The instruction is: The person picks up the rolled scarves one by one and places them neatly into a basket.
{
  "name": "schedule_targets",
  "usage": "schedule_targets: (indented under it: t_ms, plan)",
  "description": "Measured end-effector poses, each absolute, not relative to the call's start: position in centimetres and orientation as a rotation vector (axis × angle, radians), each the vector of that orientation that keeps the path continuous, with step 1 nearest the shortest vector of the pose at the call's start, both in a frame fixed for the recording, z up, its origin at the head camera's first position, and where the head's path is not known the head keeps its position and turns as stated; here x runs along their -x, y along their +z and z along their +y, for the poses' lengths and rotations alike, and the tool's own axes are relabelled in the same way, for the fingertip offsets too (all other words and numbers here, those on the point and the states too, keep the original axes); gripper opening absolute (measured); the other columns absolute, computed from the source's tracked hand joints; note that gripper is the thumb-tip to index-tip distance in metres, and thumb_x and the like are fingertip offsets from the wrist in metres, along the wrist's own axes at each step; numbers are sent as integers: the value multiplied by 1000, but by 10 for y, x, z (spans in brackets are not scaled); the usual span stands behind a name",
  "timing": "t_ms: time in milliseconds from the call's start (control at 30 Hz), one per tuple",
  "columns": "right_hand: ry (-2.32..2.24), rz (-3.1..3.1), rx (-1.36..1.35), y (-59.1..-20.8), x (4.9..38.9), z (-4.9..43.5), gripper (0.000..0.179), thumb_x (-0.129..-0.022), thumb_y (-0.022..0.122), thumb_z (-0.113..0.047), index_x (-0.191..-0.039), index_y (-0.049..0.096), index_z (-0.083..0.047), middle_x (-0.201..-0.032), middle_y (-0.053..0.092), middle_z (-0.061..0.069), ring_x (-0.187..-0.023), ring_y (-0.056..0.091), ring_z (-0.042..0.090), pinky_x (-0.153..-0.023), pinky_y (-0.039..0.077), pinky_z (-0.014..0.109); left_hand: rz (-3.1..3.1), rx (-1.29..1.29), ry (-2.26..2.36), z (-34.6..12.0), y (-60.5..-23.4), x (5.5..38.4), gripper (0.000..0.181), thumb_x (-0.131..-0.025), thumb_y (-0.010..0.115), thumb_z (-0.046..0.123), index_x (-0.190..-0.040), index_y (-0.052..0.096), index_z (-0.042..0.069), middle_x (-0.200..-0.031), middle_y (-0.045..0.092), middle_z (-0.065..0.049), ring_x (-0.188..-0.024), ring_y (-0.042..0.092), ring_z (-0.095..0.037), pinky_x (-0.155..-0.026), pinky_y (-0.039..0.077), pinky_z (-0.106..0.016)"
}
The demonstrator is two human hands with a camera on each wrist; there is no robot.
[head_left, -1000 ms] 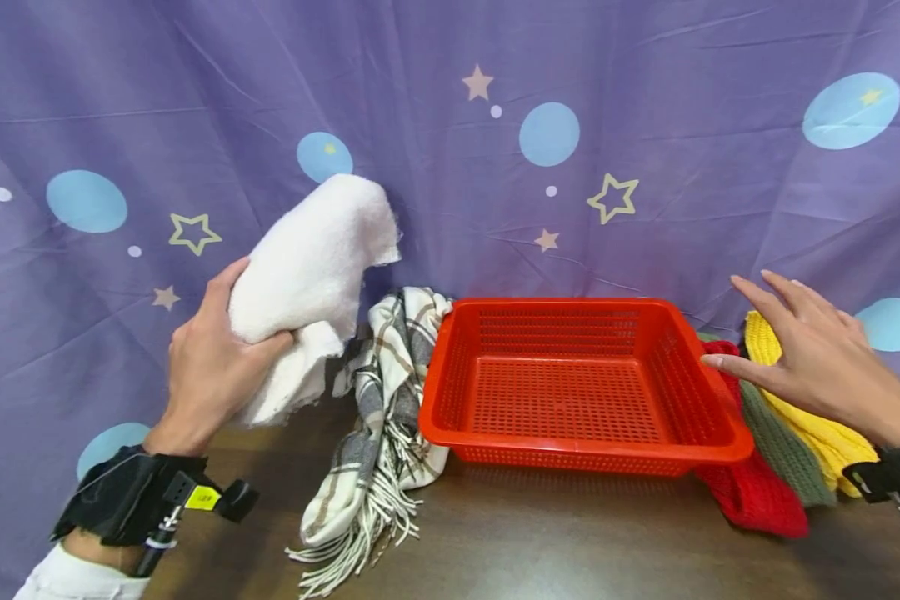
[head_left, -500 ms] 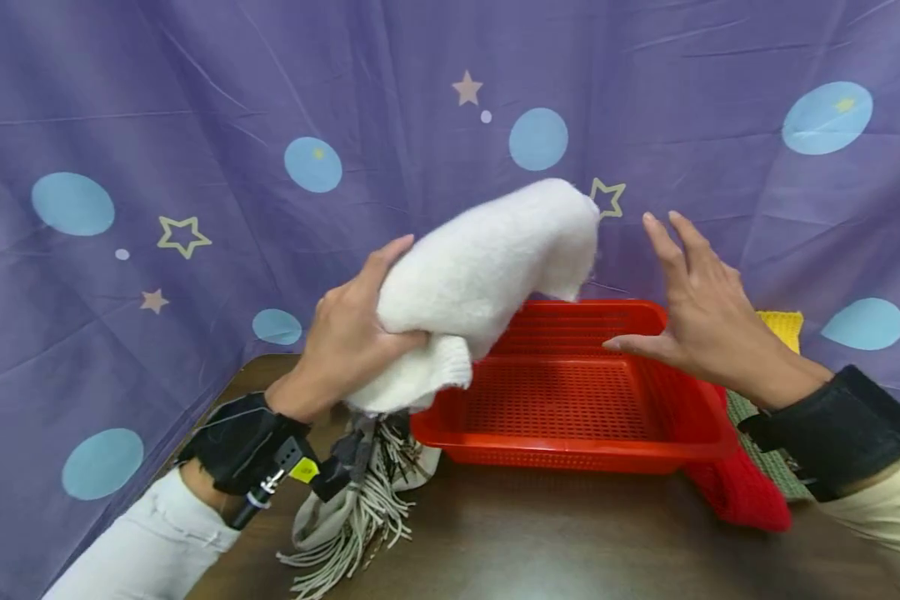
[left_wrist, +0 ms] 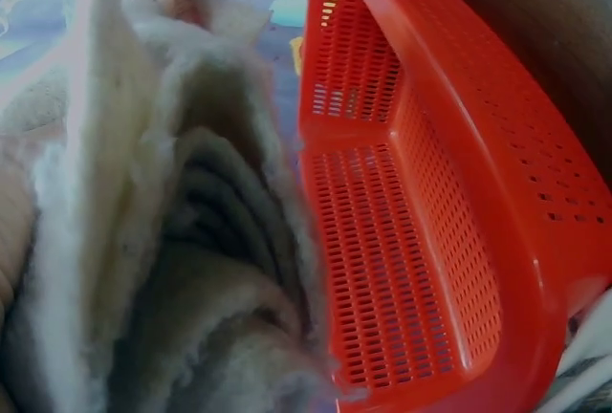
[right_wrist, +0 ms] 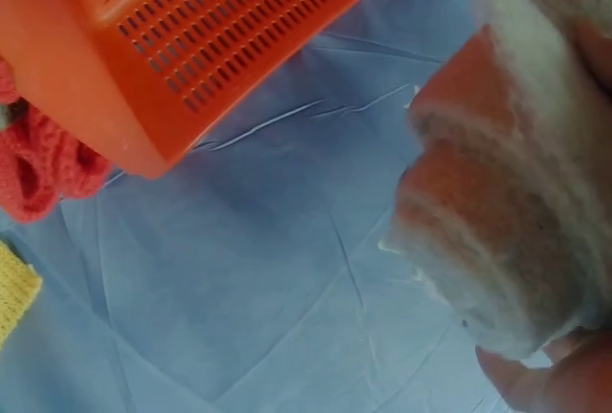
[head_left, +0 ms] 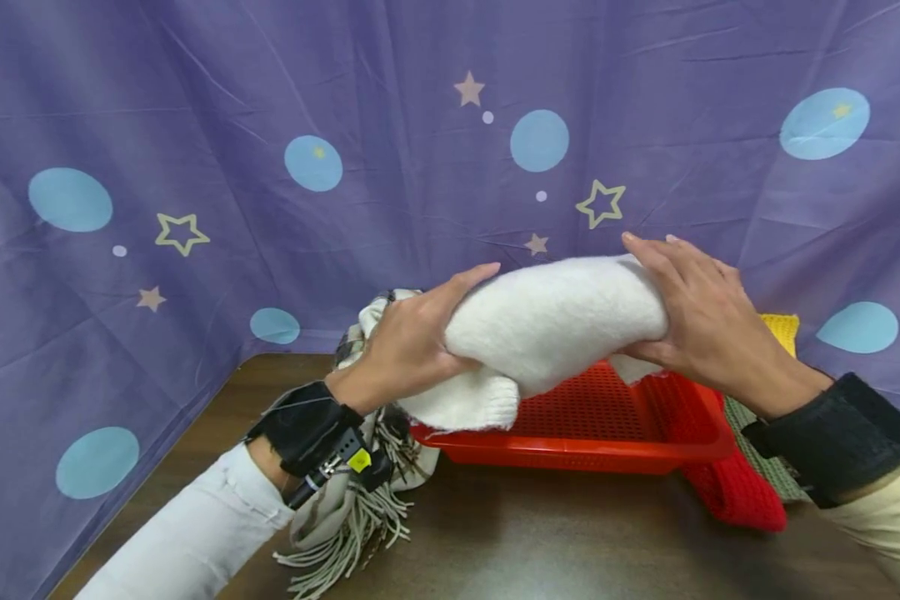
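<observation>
A white fluffy folded cloth [head_left: 558, 321] is held up between both hands, over the red plastic basket [head_left: 592, 454]. My left hand [head_left: 412, 342] grips its left end, thumb below and fingers behind. At its right end, my right hand [head_left: 712, 325] holds it with the thumb underneath and fingers over the top. The left wrist view looks into the rolled layers of the cloth [left_wrist: 239, 327], beside the perforated basket [left_wrist: 507, 193]. In the right wrist view, the cloth's end [right_wrist: 497, 231] is at the right, with fingertips [right_wrist: 564, 384] under it.
Left of the basket lies a plaid fringed scarf [head_left: 367, 517], partly behind my left hand. Right of it are red knitwear [head_left: 742, 492], green knitwear [head_left: 765, 450] and yellow knitwear [head_left: 782, 329]. A purple curtain [head_left: 420, 208] hangs behind the brown table [head_left: 540, 533].
My left hand has carried the white cloth rightward from beside the basket to over it. My right hand has moved left and taken hold of the cloth's other end, which is now lower.
</observation>
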State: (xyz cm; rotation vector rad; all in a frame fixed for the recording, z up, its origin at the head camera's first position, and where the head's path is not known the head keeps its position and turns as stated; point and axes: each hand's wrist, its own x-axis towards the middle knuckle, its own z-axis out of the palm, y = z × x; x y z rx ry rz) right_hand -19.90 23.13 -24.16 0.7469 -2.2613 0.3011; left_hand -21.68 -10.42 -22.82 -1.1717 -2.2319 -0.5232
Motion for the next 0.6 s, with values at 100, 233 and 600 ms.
schedule_targets:
  t_ms: [100,233,600]
  plan:
    - [312,-2261,-782,-245,199,234,109,-57,99,-16,-149,42,-10,-128,58,25,-114,54,47,-82,42,67,-2230,1195,-505,-100,-230,218,95,-68,94,23,-150,45,12,-144,58,-9,-113,67,-29,-88,56,-44]
    - [326,-2287,-785,-248,198,238,84,-62,92,-11,-137,53,-9,-117,63,20,-102,59,41,-78,47,62,-2252,1184,-481,-96,-231,220,92,-69,94,26,-147,48,12,-143,59,-8,-114,67,-29,-87,57,-44]
    - [340,-2328,-720,-244,202,245,64,-65,87,-6,-122,58,-5,-110,66,20,-95,64,39,-71,51,64,-2281,985,-371,-91,-233,230,67,-71,88,20,-129,58,8,-115,67,-13,-98,67,-28,-76,59,-46]
